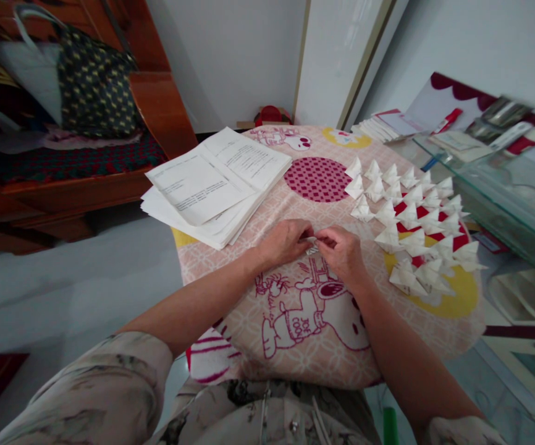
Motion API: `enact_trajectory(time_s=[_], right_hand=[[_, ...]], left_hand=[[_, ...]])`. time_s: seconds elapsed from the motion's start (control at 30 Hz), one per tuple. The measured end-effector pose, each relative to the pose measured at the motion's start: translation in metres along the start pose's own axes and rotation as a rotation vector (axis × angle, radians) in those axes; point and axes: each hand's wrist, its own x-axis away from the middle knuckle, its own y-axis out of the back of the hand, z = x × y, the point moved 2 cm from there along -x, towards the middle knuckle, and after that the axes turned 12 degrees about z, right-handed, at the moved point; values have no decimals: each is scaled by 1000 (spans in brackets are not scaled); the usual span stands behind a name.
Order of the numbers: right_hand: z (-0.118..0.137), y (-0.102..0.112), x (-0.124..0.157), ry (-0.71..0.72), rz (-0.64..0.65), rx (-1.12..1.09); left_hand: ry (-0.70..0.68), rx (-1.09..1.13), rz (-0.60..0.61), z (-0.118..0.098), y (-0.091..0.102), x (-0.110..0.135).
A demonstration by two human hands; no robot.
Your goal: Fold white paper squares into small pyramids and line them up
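Both of my hands meet over the middle of a cloth-covered table. Between their fingertips is a small folded piece of printed paper, mostly hidden by the fingers. My left hand pinches it from the left, fingers closed. My right hand grips it from the right, thumb and forefinger pressed together. To the right of my hands stand several folded paper pieces with pointed tips, set out in rows. Left and beyond my left hand lies a stack of printed sheets, the top ones creased.
A glass shelf with metal containers and other items borders the table on the right. At left is a wooden bench holding a dark patterned bag. A green object shows below the table's near edge.
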Motion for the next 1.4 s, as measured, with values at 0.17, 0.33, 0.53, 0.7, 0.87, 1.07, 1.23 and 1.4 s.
enact_trajectory(time_s=[0.17,0.33,0.53,0.7,0.87,1.07,1.23,1.4], right_hand=[[0,0,0,2,-8,-15],[1,-1,-2,2,-19,6],[2,-4,-4,-10,-33,68],[3,-4,-6,-21,-47,58],[3,-4,-6,-39,-39,35],[2,-3,-7,-48,-37,-1],[0,-4,-8,-73,-29,-48],[0,-3,-9,-89,-40,-66]], left_hand=[[47,-38,-9,-4,-1,0],[87,-100,-13,-9,-2,-1],[89,-120,-13,-11,-3,-2],[76,-123,-3,-11,-3,-2],[83,-139,-16,-12,-3,-1],[124,-162,-41,-17,-4,-2],[172,-170,-39,-18,-5,-2],[203,-189,-51,-17,-7,-4]])
